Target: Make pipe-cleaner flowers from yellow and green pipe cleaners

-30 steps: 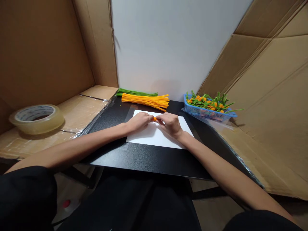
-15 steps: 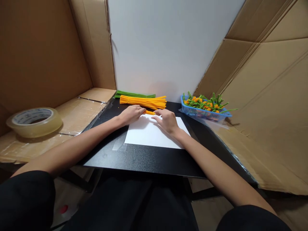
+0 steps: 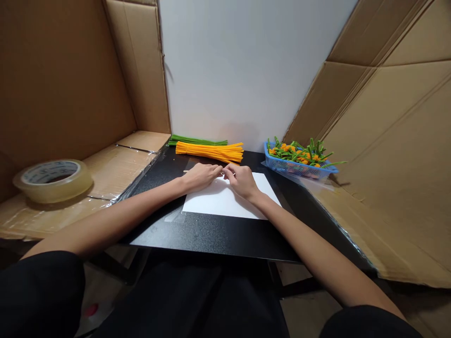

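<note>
Over the white sheet of paper (image 3: 225, 202), my two hands meet with their fingertips close together. My left hand (image 3: 203, 176) is closed, palm down, and a thin pale stick (image 3: 186, 171) pokes out past its wrist side. My right hand (image 3: 242, 180) is closed in a pinch against the left fingertips. What lies between the fingers is hidden by them. Just behind the hands lies a bundle of orange pipe cleaners (image 3: 209, 151), with a bundle of green pipe cleaners (image 3: 199, 140) behind it.
A blue basket (image 3: 299, 167) of green and orange pipe cleaner pieces stands at the back right. A roll of clear tape (image 3: 52, 180) lies on cardboard to the left. Cardboard walls flank the black table (image 3: 211, 234), and a pale wall rises behind.
Both hands have drawn together and slightly nearer to me. The orange coiled piece that showed between them is now covered by the fingers. A thin stick end now shows at the left hand.
</note>
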`<state>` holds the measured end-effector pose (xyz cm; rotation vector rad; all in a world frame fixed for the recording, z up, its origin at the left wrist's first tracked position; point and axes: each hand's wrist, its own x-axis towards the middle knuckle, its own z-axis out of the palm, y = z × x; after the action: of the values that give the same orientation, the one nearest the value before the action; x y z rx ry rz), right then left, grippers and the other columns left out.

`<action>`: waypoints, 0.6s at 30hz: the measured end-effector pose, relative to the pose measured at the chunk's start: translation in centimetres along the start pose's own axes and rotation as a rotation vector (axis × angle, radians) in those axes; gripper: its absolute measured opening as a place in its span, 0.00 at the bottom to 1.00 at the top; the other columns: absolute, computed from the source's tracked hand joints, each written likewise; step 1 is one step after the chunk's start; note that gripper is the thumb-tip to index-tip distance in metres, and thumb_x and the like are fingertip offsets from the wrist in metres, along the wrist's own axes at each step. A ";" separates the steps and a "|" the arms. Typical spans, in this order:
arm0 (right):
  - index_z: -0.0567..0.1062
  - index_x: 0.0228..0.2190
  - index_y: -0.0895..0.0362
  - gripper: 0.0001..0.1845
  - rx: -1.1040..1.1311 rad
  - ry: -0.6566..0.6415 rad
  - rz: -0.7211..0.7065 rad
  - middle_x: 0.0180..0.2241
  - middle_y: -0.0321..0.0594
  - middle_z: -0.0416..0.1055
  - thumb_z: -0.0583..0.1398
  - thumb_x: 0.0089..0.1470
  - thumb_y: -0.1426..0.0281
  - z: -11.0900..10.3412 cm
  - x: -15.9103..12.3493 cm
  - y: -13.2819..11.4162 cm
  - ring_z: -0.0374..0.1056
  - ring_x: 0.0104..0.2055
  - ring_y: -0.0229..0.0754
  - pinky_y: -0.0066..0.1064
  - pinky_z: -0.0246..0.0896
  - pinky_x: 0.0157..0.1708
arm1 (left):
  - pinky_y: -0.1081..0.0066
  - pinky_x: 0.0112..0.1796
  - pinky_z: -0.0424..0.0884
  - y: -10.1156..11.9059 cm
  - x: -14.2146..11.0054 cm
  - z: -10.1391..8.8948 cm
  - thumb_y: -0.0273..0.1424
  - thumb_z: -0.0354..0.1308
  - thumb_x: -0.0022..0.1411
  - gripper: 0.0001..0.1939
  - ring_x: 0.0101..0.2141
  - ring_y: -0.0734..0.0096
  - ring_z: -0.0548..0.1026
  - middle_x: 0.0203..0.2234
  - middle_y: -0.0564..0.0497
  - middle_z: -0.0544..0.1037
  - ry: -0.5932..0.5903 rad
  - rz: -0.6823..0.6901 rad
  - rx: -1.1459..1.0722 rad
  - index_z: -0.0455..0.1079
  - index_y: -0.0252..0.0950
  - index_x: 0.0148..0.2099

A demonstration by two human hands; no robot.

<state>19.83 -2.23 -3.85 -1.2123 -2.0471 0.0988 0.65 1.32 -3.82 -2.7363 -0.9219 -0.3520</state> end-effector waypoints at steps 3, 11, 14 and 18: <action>0.76 0.26 0.56 0.16 -0.066 -0.010 0.018 0.26 0.39 0.79 0.57 0.64 0.68 -0.4 0.4 0.4 0.72 0.28 0.41 0.30 0.57 0.33 | 0.70 0.32 0.65 -0.1 0.3 -0.6 0.31 0.44 0.75 0.13 0.37 0.62 0.80 0.40 0.45 0.81 -0.039 -0.032 0.030 0.69 0.34 0.51; 0.77 0.25 0.56 0.16 0.161 -0.183 0.134 0.24 0.40 0.79 0.58 0.59 0.61 -4.2 1.5 6.6 0.73 0.26 0.41 0.31 0.65 0.31 | 0.68 0.34 0.66 -4.1 -0.2 -0.5 0.38 0.42 0.76 0.17 0.35 0.58 0.81 0.37 0.42 0.82 -0.133 -0.116 0.097 0.70 0.35 0.48; 0.78 0.25 0.56 0.18 0.206 -0.180 0.243 0.24 0.42 0.79 0.61 0.55 0.56 -5.9 1.2 10.0 0.72 0.26 0.42 0.32 0.67 0.30 | 0.68 0.35 0.67 -5.2 -0.7 0.1 0.39 0.41 0.76 0.18 0.35 0.56 0.81 0.35 0.41 0.82 -0.168 -0.183 0.075 0.69 0.36 0.48; 0.79 0.26 0.57 0.21 0.227 -0.157 0.309 0.27 0.45 0.80 0.63 0.49 0.51 -7.0 0.2 13.5 0.74 0.29 0.45 0.34 0.67 0.30 | 0.68 0.34 0.67 -4.4 -0.4 0.8 0.45 0.45 0.74 0.19 0.37 0.55 0.81 0.38 0.43 0.82 -0.109 -0.218 -0.057 0.66 0.37 0.52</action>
<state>33.99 3.36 -4.27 -1.4013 -1.9011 0.5742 -2.25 4.73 -4.02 -2.7344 -1.2626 -0.2725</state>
